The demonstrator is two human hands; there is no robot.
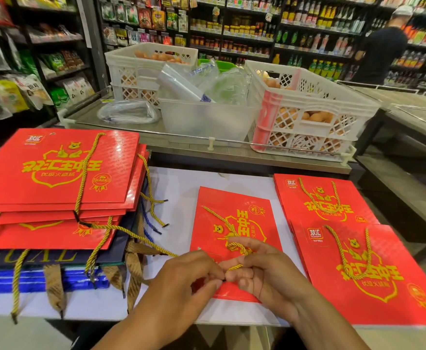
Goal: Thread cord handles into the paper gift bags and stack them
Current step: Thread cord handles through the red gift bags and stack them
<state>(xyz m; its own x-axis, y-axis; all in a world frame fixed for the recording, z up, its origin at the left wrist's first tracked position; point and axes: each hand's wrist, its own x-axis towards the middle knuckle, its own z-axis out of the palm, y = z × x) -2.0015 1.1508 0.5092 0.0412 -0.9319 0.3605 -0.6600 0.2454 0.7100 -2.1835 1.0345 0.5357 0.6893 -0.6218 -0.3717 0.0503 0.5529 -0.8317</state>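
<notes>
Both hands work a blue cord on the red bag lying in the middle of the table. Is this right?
Not quite. The head view shows the cord is gold, not blue. Both the left hand and right hand do work it on the middle red bag.

Bare white table (179,198) lies between stacked bags (55,188) and flat bag (232,218).

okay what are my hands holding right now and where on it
Both hands pinch the gold cord over the middle red bag: the left hand and the right hand meet at its dark-tipped end, near the bag's bottom edge.
</notes>
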